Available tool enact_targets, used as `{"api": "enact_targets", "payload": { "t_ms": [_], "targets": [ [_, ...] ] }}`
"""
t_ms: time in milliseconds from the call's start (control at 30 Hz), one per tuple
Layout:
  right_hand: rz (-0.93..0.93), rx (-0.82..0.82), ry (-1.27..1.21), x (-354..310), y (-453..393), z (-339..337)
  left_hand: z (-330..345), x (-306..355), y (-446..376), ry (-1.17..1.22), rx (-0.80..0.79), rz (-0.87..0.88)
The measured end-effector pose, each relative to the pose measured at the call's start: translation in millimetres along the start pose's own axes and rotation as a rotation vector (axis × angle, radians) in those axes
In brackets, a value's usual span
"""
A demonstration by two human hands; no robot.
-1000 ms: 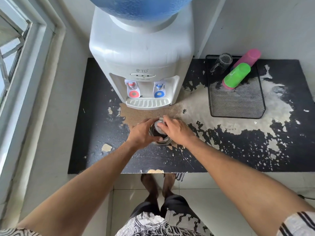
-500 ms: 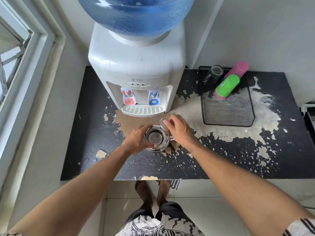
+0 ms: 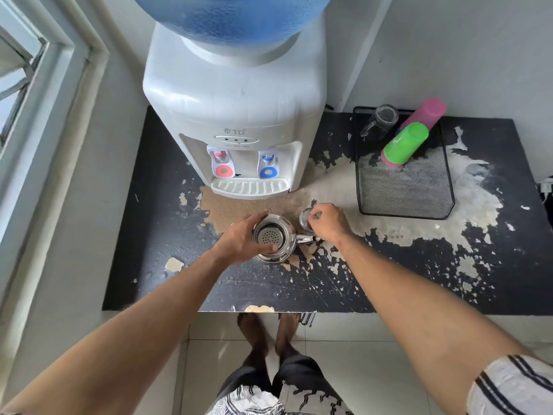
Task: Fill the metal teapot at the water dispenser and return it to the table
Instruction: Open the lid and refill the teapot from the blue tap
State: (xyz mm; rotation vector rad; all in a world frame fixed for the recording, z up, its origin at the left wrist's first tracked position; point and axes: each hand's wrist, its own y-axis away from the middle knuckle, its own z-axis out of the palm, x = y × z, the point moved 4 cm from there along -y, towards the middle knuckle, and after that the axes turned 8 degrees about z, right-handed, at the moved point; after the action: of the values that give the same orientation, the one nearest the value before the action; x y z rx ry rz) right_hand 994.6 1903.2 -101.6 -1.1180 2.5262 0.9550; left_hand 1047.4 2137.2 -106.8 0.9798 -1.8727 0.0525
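A small metal teapot stands on the worn black table, in front of the white water dispenser. Its top is uncovered and a perforated strainer shows inside. My left hand wraps around the pot's left side. The round metal lid is held by my right hand, just right of the pot and low over the table. The pot's handle points right, under that hand. Red and blue taps sit above the drip tray.
A black mesh tray lies at the right with a green cup, a pink cup and a glass mug lying on it. A window frame runs along the left. My bare feet stand below the table's front edge.
My right hand has lifted the lid off the teapot and carried it to the right. The strainer inside is now exposed. My left hand stays on the pot.
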Motion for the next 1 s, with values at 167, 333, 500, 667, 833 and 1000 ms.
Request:
{"api": "enact_targets", "payload": {
  "t_ms": [167, 333, 500, 667, 833, 1000],
  "targets": [
    [0.023, -0.088, 0.019, 4, -3, 9, 2, -4, -2, 0.001, 0.029, 0.008],
    [0.003, -0.031, 0.022, 4, -1, 6, 2, -3, -1, -0.002, -0.003, 0.006],
    [-0.094, -0.100, -0.040, -9, 9, 2, -2, -3, 9, 0.031, -0.016, -0.017],
    [-0.115, -0.320, -0.030, -13, 18, 19, -8, -14, 18, 0.269, 0.047, -0.201],
    [-0.141, -0.314, 0.100, -16, 17, 29, 3, -19, 21, 0.495, 0.034, -0.350],
    [-0.138, -0.290, 0.072, -19, 16, 33, 11, -21, 19, 0.521, 0.028, -0.378]
  ]
}}
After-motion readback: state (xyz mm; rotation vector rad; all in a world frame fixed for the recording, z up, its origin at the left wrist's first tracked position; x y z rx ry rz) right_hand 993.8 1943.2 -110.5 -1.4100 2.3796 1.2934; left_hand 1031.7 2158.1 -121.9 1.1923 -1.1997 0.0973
